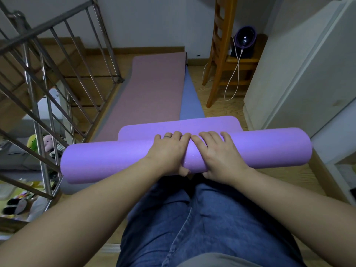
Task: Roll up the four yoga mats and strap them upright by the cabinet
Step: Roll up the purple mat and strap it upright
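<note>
A purple yoga mat [269, 147] lies across the floor in front of my knees, almost fully rolled into a thick tube, with a short flat end still showing beyond it. My left hand [167, 151] and my right hand [219, 153] rest side by side on the middle of the roll, fingers curled over its top and thumbs under its near side. Beyond the roll a pink mat [154, 89] lies flat on the floor. A blue mat [189, 101] shows under the pink mat's right edge, and a grey mat [115, 105] shows along its left edge.
A metal stair railing [48, 89] runs along the left, with stairs beyond. A wooden chair [219, 54] stands at the back right with a small purple fan [245, 40] and its white cable. A white cabinet [300, 74] fills the right side.
</note>
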{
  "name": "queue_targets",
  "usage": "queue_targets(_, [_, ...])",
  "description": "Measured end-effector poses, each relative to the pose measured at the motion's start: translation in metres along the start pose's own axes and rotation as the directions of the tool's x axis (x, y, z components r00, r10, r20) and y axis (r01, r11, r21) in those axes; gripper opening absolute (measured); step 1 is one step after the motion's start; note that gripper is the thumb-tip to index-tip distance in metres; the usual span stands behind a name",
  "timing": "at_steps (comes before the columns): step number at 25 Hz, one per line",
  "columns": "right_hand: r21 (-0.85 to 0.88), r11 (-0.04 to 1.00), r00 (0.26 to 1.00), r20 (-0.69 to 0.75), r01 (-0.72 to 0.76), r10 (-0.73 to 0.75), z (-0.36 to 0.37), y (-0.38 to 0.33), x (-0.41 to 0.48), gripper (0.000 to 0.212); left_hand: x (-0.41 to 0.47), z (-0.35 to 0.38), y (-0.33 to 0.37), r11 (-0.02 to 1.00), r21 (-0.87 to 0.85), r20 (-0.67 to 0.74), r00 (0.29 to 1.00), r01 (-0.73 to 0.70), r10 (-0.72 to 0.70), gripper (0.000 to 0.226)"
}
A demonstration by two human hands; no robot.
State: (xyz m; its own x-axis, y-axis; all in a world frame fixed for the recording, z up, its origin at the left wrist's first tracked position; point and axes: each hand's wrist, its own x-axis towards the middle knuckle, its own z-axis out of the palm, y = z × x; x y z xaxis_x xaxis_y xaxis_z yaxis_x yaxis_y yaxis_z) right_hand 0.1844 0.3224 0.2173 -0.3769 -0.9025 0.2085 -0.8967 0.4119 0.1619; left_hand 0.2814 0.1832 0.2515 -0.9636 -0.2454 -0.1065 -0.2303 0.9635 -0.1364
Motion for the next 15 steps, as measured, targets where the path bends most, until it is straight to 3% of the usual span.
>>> queue_targets(7, [-0.008, 1.000, 0.996, -0.083, 0.016, -0.017, -0.052, 0.005, -0.010, 0.100, -0.024, -0.047, 0.006, 0.999, 0.027, -0.062, 0.997, -0.047, 0.048, 0.095])
queue_targets(10, [0.007, 1.000, 0.998, 0.066, 0.018, -0.018, -0.069, -0.002, -0.025, 0.099, -0.037, -0.053, 0.010, 0.997, 0.020, 0.008, 0.997, -0.075, 0.075, 0.091])
queue_targets(13, [0.033, 0.996, 0.949, 0.302, 0.080, -0.086, -0.078, -0.012, -0.038, 0.100, -0.046, -0.045, 0.018, 0.992, -0.083, 0.165, 0.980, -0.094, 0.107, 0.088])
queue_targets(15, [0.059, 0.993, 0.919, 0.378, 0.099, -0.114, -0.076, -0.017, -0.042, 0.102, -0.051, -0.034, 0.023, 0.981, -0.173, 0.267, 0.955, -0.087, 0.132, 0.088])
